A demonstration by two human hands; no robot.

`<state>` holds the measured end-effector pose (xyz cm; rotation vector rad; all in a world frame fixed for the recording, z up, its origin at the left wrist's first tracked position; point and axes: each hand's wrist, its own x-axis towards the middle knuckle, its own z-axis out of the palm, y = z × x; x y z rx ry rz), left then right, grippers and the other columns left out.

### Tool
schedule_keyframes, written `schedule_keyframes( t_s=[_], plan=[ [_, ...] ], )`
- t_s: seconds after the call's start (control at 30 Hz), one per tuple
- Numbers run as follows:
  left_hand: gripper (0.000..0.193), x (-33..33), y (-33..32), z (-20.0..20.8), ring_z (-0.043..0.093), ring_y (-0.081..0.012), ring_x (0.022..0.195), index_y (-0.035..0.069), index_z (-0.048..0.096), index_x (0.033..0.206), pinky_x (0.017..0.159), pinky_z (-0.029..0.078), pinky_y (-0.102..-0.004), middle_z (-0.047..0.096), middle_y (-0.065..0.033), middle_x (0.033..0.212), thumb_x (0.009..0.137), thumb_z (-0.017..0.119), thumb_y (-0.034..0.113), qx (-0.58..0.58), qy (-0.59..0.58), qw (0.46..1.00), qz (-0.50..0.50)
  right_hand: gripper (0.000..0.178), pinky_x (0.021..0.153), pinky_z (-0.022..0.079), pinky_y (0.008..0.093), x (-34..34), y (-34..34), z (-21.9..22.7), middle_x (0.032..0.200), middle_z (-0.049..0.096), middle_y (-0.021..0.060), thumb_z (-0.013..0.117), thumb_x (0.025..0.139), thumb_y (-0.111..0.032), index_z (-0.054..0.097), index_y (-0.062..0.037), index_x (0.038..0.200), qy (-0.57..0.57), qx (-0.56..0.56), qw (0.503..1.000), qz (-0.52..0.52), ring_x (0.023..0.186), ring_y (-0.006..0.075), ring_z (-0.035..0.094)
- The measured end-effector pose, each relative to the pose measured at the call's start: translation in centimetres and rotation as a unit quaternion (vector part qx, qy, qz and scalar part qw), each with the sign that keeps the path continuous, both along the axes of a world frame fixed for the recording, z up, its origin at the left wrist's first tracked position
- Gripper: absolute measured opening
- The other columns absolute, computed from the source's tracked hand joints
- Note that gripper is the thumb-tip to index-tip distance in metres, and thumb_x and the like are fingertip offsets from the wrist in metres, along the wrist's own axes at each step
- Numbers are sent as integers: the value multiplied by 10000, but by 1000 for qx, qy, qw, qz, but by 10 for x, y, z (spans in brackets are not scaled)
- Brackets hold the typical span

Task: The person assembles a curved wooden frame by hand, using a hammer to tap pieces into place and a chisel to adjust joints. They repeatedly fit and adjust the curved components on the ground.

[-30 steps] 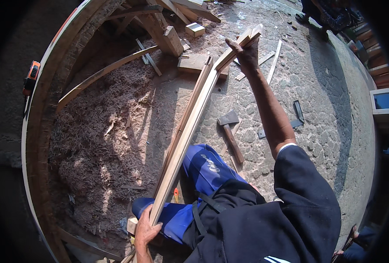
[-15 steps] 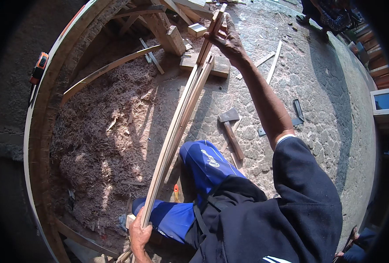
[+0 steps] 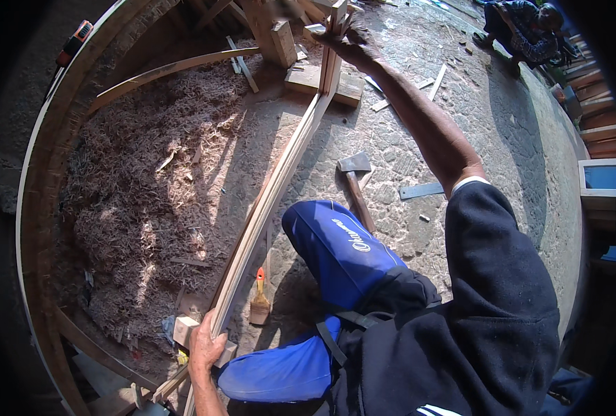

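Wood strips point(image 3: 278, 187) run top centre to lower left, with the right hand point(image 3: 355, 50) gripping up top, left hand's point(image 3: 206, 350) fingers curled round them lower down, axe point(image 3: 357, 193) lying mid-frame.

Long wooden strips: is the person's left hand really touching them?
Touching. The head view shows the left hand gripping the wooden strips, its thumb against the wood with no gap.

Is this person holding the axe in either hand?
No, the axe lies on the ground, while the left hand grips the wood strips and the right hand is at their far end.
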<state>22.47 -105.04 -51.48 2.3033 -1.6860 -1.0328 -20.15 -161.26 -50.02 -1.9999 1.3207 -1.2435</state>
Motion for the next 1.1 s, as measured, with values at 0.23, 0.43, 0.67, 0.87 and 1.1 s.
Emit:
schedule_keyframes(
  t_s=[0.23, 0.43, 0.67, 0.87, 1.1],
  plan=[
    [618, -6, 14, -91, 671, -460, 1099, 121, 537, 1407, 901, 539, -474, 706, -274, 1109, 817, 716, 87, 48, 73, 996, 3, 701, 999, 468, 443, 12, -28, -106, 1197, 675, 166, 741, 863, -646, 670, -45, 1216, 59, -27, 998, 16, 1152, 268, 627],
    [603, -10, 34, -172, 666, -476, 1080, 111, 540, 1380, 898, 536, -517, 706, -280, 1112, 814, 747, 98, 74, 32, 997, 7, 763, 1055, 457, 419, 11, 34, -150, 1252, 637, 163, 784, 840, -581, 535, -57, 1335, 38, 39, 998, 27, 1214, 278, 587],
    [521, -30, 51, -203, 678, -487, 1003, 84, 558, 1290, 849, 534, -552, 717, -273, 1036, 822, 770, 167, 78, -27, 996, -24, 1086, 1029, 490, 370, 24, 51, -174, 1218, 621, 211, 939, 741, -404, 249, 28, 1461, 37, 42, 998, 16, 1135, 286, 637],
    [418, -59, 47, -202, 684, -486, 910, 51, 558, 1176, 781, 523, -565, 704, -257, 925, 834, 759, 183, 21, -60, 997, -54, 1194, 1103, 439, 395, 1, 29, -156, 1402, 511, 258, 931, 698, -528, 248, 8, 1518, 47, 60, 996, 34, 1313, 336, 538],
    [379, -94, 31, -216, 682, -483, 857, 73, 559, 1151, 745, 517, -568, 701, -244, 909, 856, 741, 229, -10, 25, 1000, -13, 1255, 1246, 258, 433, -43, 92, -153, 1629, 280, 295, 739, 805, -707, 99, -8, 1628, 79, 138, 986, -41, 1519, 411, 284]
  ],
)
